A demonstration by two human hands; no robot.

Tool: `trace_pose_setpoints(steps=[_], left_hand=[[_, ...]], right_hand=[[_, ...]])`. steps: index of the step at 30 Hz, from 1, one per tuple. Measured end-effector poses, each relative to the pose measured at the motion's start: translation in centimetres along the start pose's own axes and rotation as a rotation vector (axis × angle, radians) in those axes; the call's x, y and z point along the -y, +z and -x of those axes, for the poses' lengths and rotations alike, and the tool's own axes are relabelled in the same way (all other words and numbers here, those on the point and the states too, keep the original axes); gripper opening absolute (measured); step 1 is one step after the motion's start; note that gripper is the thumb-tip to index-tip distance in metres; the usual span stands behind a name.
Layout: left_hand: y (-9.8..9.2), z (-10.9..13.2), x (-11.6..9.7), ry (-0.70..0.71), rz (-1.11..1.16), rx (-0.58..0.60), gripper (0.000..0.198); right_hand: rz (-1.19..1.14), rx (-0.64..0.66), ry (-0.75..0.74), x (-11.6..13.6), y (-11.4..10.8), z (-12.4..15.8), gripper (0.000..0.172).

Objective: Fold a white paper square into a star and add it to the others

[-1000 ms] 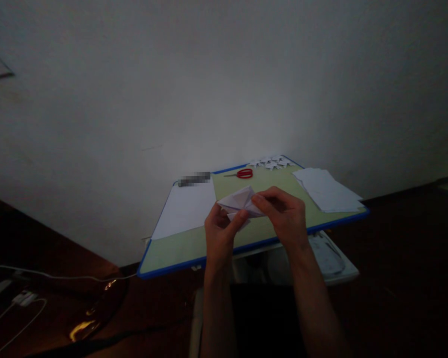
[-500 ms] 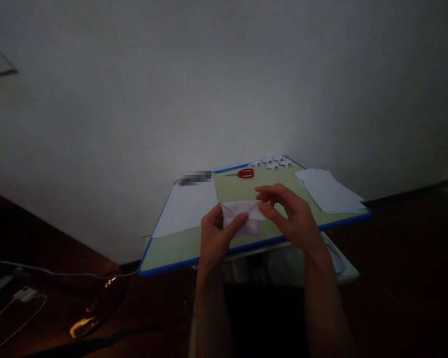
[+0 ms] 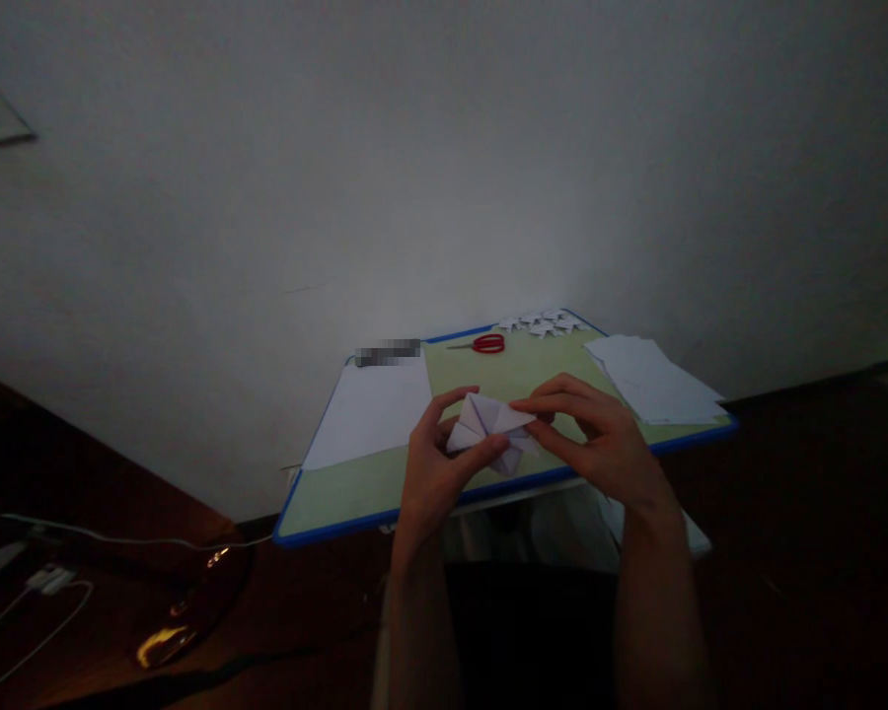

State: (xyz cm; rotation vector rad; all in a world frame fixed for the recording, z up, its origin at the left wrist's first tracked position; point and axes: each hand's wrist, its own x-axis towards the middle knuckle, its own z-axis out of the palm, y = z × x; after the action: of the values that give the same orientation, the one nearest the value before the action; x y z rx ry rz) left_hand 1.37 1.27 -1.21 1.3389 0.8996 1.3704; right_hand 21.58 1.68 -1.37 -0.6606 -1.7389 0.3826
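Observation:
A small white folded paper piece [image 3: 488, 422] is held above the near edge of a small green table with a blue rim [image 3: 355, 488]. My left hand [image 3: 436, 468] pinches its left side between thumb and fingers. Its right side is gripped by my right hand [image 3: 599, 439], fingers curled over the top. Both hands are closed on the paper. The creases show triangular flaps.
A white sheet [image 3: 370, 414] lies on the table's left, a stack of white paper [image 3: 651, 380] on its right. Red-handled scissors [image 3: 484, 343] and several small folded paper pieces [image 3: 540, 321] sit at the far edge by the wall. Cables [image 3: 51, 582] lie on the dark floor at left.
The folded paper has been turned and reshaped between my hands, from a flat rectangular look to pointed flaps. Both hands shifted slightly toward me and to the right.

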Motion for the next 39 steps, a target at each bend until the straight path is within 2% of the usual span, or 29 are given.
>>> trace_pose_setpoints(steps=[2, 5, 8, 13, 19, 26, 35, 39], left_hand=[[0.2, 0.0, 0.2, 0.026, 0.009, -0.031, 0.065], [0.3, -0.2, 0.6, 0.064, -0.020, -0.064, 0.044], [-0.1, -0.3, 0.9, 0.067, -0.080, -0.055, 0.034], [-0.7, -0.2, 0.9, 0.010, -0.121, 0.009, 0.033], [-0.3, 0.1, 0.3, -0.015, -0.131, 0.063, 0.034], [0.0, 0.3, 0.0, 0.040, -0.201, 0.024, 0.034], [0.6, 0.5, -0.5, 0.146, -0.282, -0.014, 0.026], [0.8, 0.3, -0.2, 0.131, -0.271, -0.021, 0.024]], right_hand=[[0.008, -0.001, 0.006, 0.2, 0.1, -0.1, 0.026], [0.037, -0.018, -0.019, 0.5, 0.1, -0.1, 0.027], [0.039, -0.008, -0.057, 0.5, 0.1, 0.0, 0.027], [0.024, 0.042, -0.065, -0.1, -0.3, 0.4, 0.021], [0.052, 0.073, 0.038, -0.4, -0.6, 0.3, 0.006], [-0.044, 0.097, 0.177, 0.2, -0.1, -0.1, 0.010], [-0.081, -0.024, 0.240, 0.6, 0.6, -0.4, 0.006], [-0.065, -0.068, 0.261, 0.5, 0.7, -0.4, 0.008]])
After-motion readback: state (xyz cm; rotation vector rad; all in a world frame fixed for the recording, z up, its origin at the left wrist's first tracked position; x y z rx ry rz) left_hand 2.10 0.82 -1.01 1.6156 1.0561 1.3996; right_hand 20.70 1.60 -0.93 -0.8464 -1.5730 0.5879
